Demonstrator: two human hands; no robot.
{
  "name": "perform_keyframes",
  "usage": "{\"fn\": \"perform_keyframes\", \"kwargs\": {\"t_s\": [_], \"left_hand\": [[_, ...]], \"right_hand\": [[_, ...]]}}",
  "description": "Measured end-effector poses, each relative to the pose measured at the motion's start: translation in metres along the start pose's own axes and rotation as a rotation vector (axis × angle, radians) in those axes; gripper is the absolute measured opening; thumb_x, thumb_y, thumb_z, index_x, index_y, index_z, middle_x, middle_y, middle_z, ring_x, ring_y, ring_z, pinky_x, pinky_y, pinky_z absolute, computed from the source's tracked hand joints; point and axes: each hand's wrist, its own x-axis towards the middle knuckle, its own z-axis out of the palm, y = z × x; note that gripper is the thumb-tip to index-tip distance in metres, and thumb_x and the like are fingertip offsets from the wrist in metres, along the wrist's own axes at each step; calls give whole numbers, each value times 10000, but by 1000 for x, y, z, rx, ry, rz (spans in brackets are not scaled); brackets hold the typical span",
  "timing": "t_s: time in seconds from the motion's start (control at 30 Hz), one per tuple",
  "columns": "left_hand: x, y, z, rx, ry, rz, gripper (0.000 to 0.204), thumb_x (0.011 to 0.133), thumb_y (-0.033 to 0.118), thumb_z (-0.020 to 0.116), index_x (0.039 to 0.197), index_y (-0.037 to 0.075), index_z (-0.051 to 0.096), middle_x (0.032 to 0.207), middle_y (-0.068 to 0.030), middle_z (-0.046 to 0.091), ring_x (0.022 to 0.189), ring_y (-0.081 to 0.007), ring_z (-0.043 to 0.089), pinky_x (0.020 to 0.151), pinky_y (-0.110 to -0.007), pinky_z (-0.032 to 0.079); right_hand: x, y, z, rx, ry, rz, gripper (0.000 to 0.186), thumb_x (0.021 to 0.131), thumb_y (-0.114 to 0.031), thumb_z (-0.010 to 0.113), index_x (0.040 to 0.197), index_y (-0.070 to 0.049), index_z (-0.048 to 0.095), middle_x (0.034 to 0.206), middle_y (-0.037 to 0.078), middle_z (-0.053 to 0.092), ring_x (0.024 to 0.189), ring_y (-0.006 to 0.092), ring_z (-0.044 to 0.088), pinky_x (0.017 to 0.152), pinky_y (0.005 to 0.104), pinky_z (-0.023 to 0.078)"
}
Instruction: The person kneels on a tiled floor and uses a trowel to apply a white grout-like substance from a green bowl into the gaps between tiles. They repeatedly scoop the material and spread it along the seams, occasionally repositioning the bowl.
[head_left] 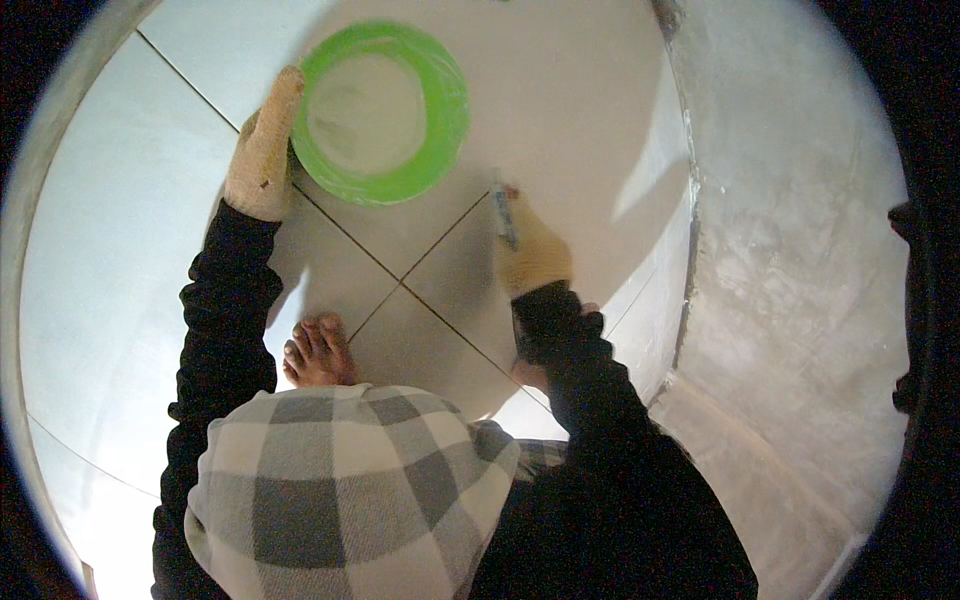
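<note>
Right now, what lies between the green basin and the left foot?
The head view shows floor tile, crossed by a dark diagonal joint, between the green basin and left foot.

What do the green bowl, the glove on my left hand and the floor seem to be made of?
Green bowl: probably plastic, smooth with a slight sheen, judging by its even, saturated colour.
Left-hand glove: apparently matte knitted yarn, perhaps cotton; fine ribbed texture shows.
Floor: likely ceramic or porcelain tile, smooth and pale, with thin dark joints.

R hand (540, 245) blurred nr green bowl (450, 100); slim tool (503, 212) in it, type unclr. L hand (262, 155) against bowl, most fingers (289, 86) hidden. R foot (531, 373) mostly behind sleeve (590, 375).
</note>
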Motion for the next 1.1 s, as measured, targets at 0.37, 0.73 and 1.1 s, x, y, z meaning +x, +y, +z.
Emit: {"fn": "perform_keyframes", "kwargs": {"t_s": [0.37,0.73,1.1], "left_hand": [[1,-12,-4,67,-19,-1,462,1044,219,382,1478,63,350,1385,-180,515,1274,-269,508,1063,-343,417],[-2,9,11,-325,70,-164,604,1019,449,457,1414,-7,429,1297,-144,580,1204,-196,547,1024,-331,436],[-5,20,14,-390,46,-223,684,965,572,508,1328,-7,498,1170,-93,617,1041,-167,588,904,-312,486]], "right_hand": [[9,26,-47,-103,-413,-106,587,831,-178,523,1414,-144,463,1303,165,598,1145,351,606,1017,446,459],[0,-30,-16,-246,-472,-187,679,818,-88,545,1460,-229,375,1374,187,520,1017,387,652,927,489,507],[65,9,-51,-102,-391,6,558,762,-159,598,1315,-98,552,1091,254,661,1017,408,639,930,460,492]]}}
